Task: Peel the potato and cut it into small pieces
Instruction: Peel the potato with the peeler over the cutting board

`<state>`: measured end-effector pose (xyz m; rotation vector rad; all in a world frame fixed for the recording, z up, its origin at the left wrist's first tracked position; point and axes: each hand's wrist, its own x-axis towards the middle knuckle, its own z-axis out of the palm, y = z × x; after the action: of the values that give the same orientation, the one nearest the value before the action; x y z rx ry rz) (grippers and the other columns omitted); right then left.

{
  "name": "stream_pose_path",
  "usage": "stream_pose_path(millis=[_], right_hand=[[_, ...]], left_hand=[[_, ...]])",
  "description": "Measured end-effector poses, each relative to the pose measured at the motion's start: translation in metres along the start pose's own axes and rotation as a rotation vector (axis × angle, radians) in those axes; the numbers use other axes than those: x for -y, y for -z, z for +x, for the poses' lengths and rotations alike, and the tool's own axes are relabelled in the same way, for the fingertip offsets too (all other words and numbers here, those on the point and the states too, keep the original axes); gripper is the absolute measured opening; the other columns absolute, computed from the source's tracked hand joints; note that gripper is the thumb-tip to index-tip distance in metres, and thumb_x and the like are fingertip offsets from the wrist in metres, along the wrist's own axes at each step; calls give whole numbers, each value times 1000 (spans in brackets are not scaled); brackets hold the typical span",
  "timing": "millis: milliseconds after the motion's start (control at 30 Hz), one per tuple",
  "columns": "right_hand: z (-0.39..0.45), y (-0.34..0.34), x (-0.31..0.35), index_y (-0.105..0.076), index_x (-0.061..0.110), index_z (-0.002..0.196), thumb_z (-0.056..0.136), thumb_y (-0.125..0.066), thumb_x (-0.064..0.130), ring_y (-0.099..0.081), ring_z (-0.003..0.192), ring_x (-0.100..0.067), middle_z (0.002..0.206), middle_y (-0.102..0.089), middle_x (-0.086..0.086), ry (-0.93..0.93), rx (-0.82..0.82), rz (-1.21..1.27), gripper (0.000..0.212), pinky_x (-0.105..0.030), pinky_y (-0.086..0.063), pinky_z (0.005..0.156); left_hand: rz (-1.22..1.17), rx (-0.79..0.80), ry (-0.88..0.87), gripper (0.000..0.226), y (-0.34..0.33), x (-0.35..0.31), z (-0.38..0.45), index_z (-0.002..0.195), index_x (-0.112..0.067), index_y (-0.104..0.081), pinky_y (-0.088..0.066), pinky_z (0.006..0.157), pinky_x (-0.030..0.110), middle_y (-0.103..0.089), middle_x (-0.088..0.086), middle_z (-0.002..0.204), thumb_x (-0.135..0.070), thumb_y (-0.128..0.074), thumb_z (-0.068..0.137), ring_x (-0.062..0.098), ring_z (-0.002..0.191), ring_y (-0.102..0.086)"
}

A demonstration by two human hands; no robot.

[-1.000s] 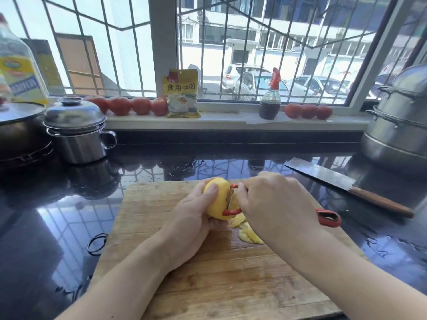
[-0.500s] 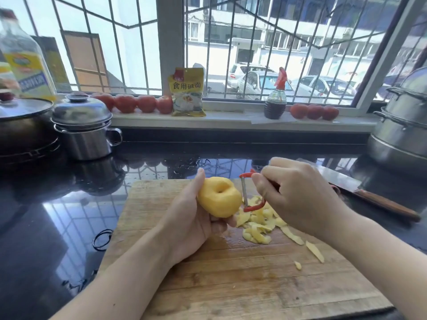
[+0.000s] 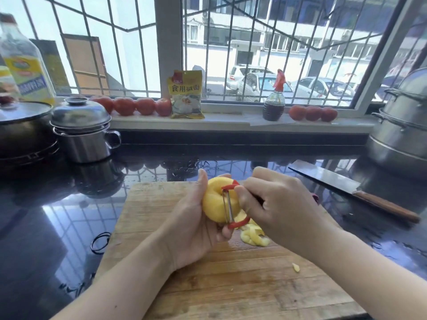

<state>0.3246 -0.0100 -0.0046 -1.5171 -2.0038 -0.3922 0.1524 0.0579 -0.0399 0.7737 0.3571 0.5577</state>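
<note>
A yellow, mostly peeled potato [image 3: 218, 199] is held above the wooden cutting board [image 3: 226, 285] by my left hand [image 3: 196, 225], whose thumb and fingers curl round it. My right hand [image 3: 277, 209] grips a red peeler [image 3: 230, 207], and the blade lies against the potato's right side. A heap of yellow peelings [image 3: 253, 235] lies on the board under my right hand, partly hidden by it. One small scrap [image 3: 295, 267] lies further toward me.
A cleaver [image 3: 342, 185] with a wooden handle lies on the black counter right of the board. A steel pot [image 3: 84, 132] stands back left, a large steamer [image 3: 402, 128] back right. Tomatoes, a packet [image 3: 186, 95] and a bottle line the sill. A black band [image 3: 100, 242] lies left of the board.
The peeler came off the potato to its right, then returned so the blade lies on the potato again. The view has shifted slightly.
</note>
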Motion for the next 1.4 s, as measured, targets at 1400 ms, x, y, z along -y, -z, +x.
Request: stream_pose_path(millis=[1400], right_hand=[[28,17,-9,-43,23,59,102,-42,40,-42,44,-19,63,-40,6,353,128,-525,46,-25,-29,42]], left_hand=[[355,-312,-57,61,-14,10,4,100,0,-68,-35,38,26,-55,24,76,-48,-32,111,29,48,-51]])
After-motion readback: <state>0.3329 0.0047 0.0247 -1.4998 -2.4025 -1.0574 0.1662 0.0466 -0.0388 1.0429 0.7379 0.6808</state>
